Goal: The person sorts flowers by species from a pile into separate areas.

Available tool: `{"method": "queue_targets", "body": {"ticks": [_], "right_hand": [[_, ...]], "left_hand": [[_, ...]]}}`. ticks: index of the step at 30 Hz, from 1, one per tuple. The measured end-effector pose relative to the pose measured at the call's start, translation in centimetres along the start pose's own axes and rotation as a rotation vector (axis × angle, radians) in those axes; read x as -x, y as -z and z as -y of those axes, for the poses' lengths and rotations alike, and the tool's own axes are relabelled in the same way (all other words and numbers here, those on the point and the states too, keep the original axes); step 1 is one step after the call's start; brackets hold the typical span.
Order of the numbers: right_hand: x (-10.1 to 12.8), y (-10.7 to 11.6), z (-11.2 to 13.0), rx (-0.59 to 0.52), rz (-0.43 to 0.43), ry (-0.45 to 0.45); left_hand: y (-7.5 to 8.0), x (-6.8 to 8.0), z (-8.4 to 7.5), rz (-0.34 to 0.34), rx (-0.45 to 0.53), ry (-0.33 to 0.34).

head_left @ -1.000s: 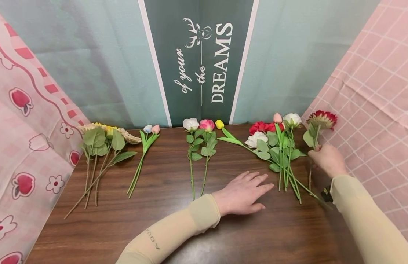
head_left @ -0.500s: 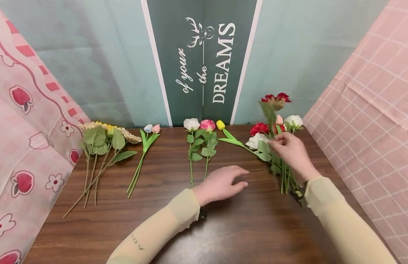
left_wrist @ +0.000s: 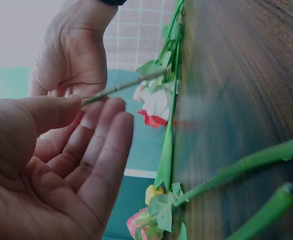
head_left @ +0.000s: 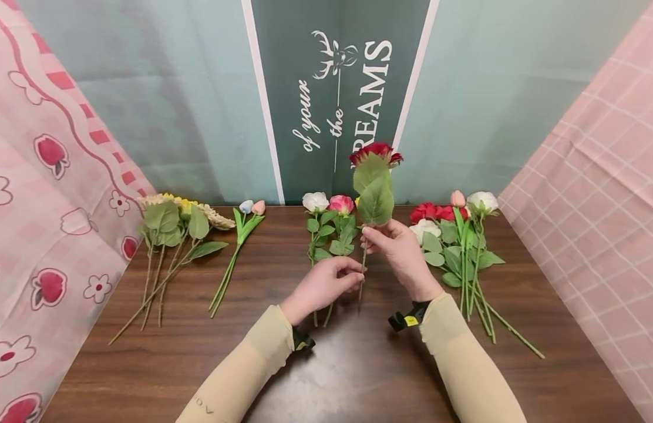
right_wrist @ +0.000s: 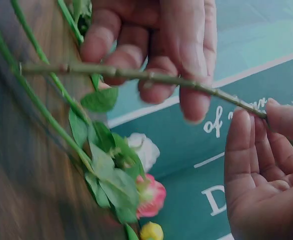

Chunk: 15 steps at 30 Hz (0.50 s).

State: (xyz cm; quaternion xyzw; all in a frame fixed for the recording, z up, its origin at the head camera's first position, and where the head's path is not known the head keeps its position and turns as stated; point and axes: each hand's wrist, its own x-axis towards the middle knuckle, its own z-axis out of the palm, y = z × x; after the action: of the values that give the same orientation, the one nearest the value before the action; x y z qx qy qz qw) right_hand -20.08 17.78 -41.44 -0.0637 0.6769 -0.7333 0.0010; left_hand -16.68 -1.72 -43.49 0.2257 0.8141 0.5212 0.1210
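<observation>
The right hand (head_left: 403,255) pinches a red artificial flower with green leaves (head_left: 374,176) upright above the dark wooden table (head_left: 358,376) while the left hand (head_left: 323,288), thumb and fingertips closing on the stem's lower end, is apparently taking it over, which calls for a firmer left pinch before the right lets go.

Red flower (head_left: 376,153), artificial prob.; upright above table w/ big green leaves under bloom; thin stem pinched low and mid-stem.
</observation>
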Motion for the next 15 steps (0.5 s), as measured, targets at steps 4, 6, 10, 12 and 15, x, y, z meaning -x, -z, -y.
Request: {"method": "queue_targets", "body": {"ticks": [4, 6, 10, 12, 15], "right_hand": [[0.36, -0.75, -0.19, -0.011, 0.035, -0.016], [0.46, -0.91, -0.18, -0.006, 0.044, -0.021], [0.61, -0.96, -0.06, -0.02, 0.032, -0.032], [0.66, -0.95, 0.0, -0.027, 0.028, -0.039], [0.7, -0.9, -0.01, -0.03, 0.025, -0.052]], "left_hand": [[0.02, 0.2, 0.35, 0.0, 0.117, 0.023], [0.04, 0.27, 0.41, 0.012, 0.145, 0.031], [0.16, 0.5, 0.25, 0.035, 0.139, 0.045], [0.25, 0.58, 0.16, 0.03, 0.109, 0.043], [0.29, 0.65, 0.11, 0.011, 0.05, 0.039]]}}
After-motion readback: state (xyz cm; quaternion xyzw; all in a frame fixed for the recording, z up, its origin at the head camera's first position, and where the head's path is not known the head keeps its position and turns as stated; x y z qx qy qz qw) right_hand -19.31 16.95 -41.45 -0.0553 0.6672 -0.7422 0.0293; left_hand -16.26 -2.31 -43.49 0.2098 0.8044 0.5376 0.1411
